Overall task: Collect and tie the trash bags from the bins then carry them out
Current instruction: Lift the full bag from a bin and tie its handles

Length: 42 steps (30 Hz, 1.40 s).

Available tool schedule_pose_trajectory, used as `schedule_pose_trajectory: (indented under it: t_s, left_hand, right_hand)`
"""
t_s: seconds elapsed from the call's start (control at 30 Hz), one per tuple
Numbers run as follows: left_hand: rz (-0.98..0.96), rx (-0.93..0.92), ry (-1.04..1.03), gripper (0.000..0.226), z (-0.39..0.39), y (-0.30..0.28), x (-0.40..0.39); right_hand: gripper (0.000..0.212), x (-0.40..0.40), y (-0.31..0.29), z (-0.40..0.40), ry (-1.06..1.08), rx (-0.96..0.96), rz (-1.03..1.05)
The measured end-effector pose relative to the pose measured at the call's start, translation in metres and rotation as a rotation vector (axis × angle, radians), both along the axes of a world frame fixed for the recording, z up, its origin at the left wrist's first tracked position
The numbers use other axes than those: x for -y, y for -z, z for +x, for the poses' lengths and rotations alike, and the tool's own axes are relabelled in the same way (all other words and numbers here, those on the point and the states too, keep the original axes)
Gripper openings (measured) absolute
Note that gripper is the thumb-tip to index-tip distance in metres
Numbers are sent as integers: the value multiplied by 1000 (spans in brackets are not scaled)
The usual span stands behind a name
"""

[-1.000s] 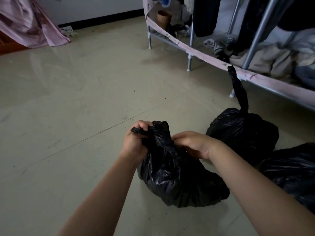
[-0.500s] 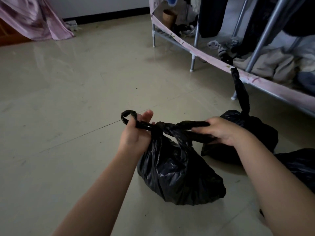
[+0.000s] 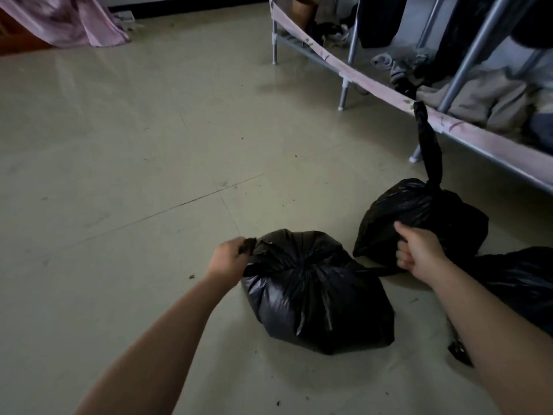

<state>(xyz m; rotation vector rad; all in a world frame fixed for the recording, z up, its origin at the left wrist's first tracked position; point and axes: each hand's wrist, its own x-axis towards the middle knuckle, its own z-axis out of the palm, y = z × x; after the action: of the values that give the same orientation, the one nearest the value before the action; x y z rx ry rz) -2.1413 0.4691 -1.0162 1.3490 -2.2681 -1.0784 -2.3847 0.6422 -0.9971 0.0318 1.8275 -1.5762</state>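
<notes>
A full black trash bag (image 3: 317, 301) sits on the tiled floor in front of me, its top gathered into a knot at the middle. My left hand (image 3: 229, 259) is closed on one tail of the bag's top at its left side. My right hand (image 3: 419, 253) grips the other tail, stretched out to the right. Behind my right hand stands a second black bag (image 3: 434, 214) with a long twisted tail pointing up. A third black bag (image 3: 517, 283) lies at the right edge, partly hidden by my right forearm.
A metal clothes rack (image 3: 460, 64) with a pink fabric edge and piled clothes runs along the upper right. Pink cloth (image 3: 62, 22) hangs at the top left. Small bits of debris dot the pale floor (image 3: 119, 175).
My hands have pulled the two tails farther apart and lower, drawing the knot down tight onto the bag. The view has tilted down slightly.
</notes>
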Motion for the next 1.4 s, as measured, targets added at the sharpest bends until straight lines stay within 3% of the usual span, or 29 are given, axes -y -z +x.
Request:
schedule_pose_trajectory:
  t_s: [0.07, 0.2, 0.3, 0.37, 0.43, 0.57, 0.63, 0.67, 0.73, 0.83, 0.9, 0.97, 1.03, 1.13, 1.2, 1.3, 1.4]
  left_hand:
    - [-100, 110, 90, 31, 10, 9, 2]
    - [-137, 207, 73, 15, 16, 19, 2]
    - [-134, 248, 67, 16, 3, 20, 5]
    - [-57, 177, -46, 31, -4, 18, 12]
    - [109, 10, -194, 37, -7, 17, 14]
    - [733, -750, -669, 26, -8, 10, 15]
    - [905, -939, -833, 14, -4, 15, 12]
    - [938, -923, -866, 14, -4, 17, 5]
    - [867, -645, -791, 37, -8, 29, -18]
    - [521, -184, -502, 50, -23, 42, -50]
    - [328, -85, -463, 48, -33, 37, -51]
    - [236, -199, -486, 38, -36, 27, -43]
    - [299, -399, -441, 26, -37, 11, -38]
    - [466, -658, -158, 56, -32, -7, -37]
    - [724, -778, -9, 70, -33, -9, -44]
    - [975, -730, -24, 70, -34, 1, -57]
    - [964, -666, -90, 50, -39, 5, -61]
  right_hand:
    - [43, -1, 10, 1, 77, -34, 47]
    - [41, -4, 12, -5, 196, -44, 98]
    - [40, -3, 10, -13, 188, -106, 143]
    - [38, 4, 3, -18, 202, -91, 82]
    - [32, 11, -4, -20, 243, 27, -23]
    - [18, 17, 1, -5, 325, 210, -169]
    - [16, 20, 11, 9, 352, 321, -259]
    - [18, 22, 16, 17, 316, 365, -244]
    - [18, 28, 23, 32, 230, 404, -202]
    - [39, 45, 24, 46, 192, 368, -204]
    - [48, 54, 20, 49, 186, 347, -215]
    - [52, 57, 16, 50, 152, 326, -213]
    - [51, 55, 16, 52, 74, 295, -145]
    - [43, 48, 19, 52, -18, 276, -17]
    - [41, 43, 22, 47, -11, 275, -12]
    - [41, 38, 27, 41, 122, 249, -2]
    - [44, 34, 29, 39, 203, 173, 66]
